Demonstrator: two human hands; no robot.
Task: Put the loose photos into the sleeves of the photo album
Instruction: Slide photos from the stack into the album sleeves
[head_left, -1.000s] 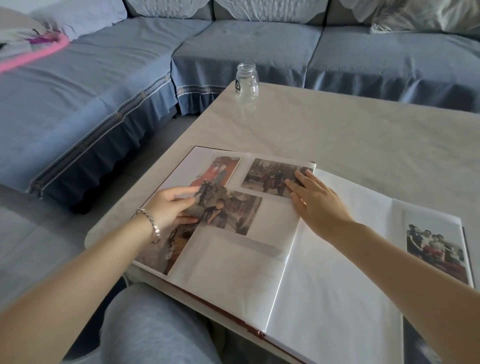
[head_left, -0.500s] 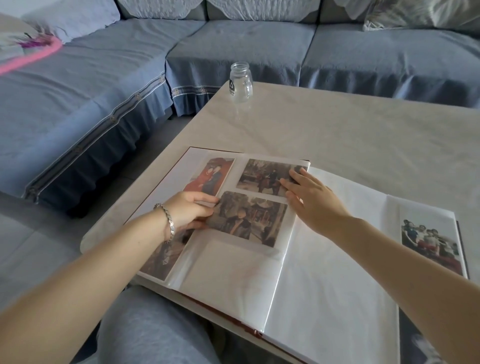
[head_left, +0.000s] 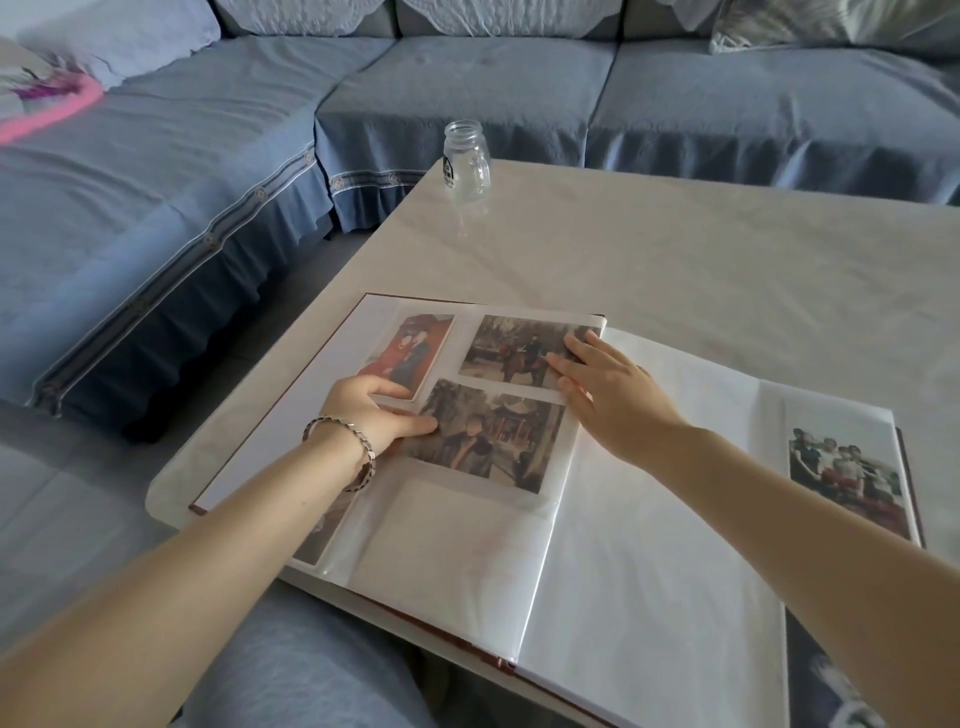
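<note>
Where left hand (head_left: 369, 415) grips photo (head_left: 493, 436), its left edge hidden; album (head_left: 649, 519) cropped.

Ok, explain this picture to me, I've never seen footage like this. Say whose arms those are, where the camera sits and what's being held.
No machine here: a person wears a camera on the head, so this one view looks down at their own arms. An open photo album lies on a pale table, with a glass jar near the far edge and a blue sofa beyond. The left hand, wearing a bracelet, holds the middle photo by its left edge. The right hand lies flat on the page, fingers straight, holding nothing.
</note>
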